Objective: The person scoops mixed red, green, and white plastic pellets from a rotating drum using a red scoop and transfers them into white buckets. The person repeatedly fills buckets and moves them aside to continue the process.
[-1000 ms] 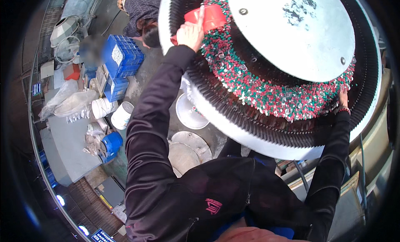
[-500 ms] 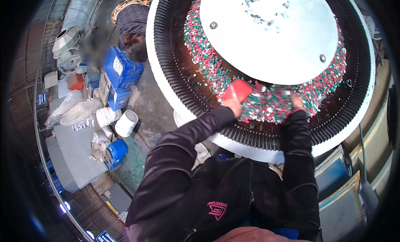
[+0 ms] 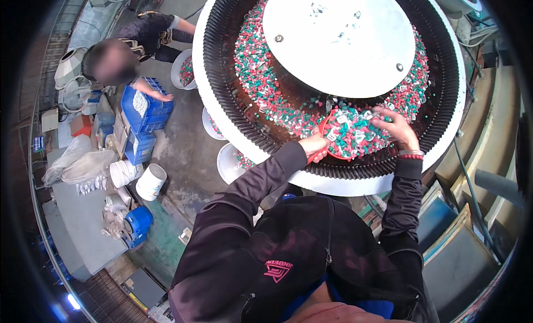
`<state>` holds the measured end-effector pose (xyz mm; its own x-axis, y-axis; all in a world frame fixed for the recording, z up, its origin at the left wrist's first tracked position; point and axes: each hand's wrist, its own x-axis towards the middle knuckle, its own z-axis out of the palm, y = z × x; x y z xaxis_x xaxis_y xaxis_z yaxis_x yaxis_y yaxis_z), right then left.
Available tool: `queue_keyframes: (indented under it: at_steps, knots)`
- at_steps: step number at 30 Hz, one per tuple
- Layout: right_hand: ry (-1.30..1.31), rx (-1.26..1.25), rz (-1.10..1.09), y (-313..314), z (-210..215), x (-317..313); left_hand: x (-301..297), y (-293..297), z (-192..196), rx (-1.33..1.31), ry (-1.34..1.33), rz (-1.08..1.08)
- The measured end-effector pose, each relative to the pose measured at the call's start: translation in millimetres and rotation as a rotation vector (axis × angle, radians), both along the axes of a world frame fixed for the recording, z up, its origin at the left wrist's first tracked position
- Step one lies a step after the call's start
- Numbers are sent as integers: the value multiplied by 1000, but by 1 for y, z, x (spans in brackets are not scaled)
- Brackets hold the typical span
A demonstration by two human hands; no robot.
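Note:
A big round machine bowl (image 3: 444, 139) with a ribbed black inner wall and a white centre disc (image 3: 338, 39) holds a ring of small red, green and white pieces (image 3: 261, 84). My left hand (image 3: 314, 147) grips a red scoop (image 3: 350, 135) heaped with those pieces, at the bowl's near side. My right hand (image 3: 395, 128) lies open on the pieces at the scoop's right edge, fingers spread.
Another person (image 3: 127, 51) crouches at the upper left, a hand on stacked blue crates (image 3: 143, 120). White tubs (image 3: 233, 162) with coloured pieces sit under the bowl's rim. White buckets (image 3: 150, 181), a blue can (image 3: 137, 222) and bags lie at left. Metal frames stand at right.
My left hand brought the red scoop from the far left of the bowl to the near side, and it is now heaped with pieces. My right hand moved in from the rim onto the scoop.

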<state>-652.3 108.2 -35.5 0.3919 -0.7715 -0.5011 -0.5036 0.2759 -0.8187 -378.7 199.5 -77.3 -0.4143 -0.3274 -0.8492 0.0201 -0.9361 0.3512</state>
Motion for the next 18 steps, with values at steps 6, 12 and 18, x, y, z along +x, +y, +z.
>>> queue_keyframes:
  at_steps: [6,12,18]
  knots:
    - [630,-363,-221,13,-10,-76,26,36,63,-4,135,240]
    - [384,-245,-336,33,-24,-106,76,83,115,-83,282,336]
    - [209,-292,-412,43,-16,-89,144,153,165,-187,362,597]
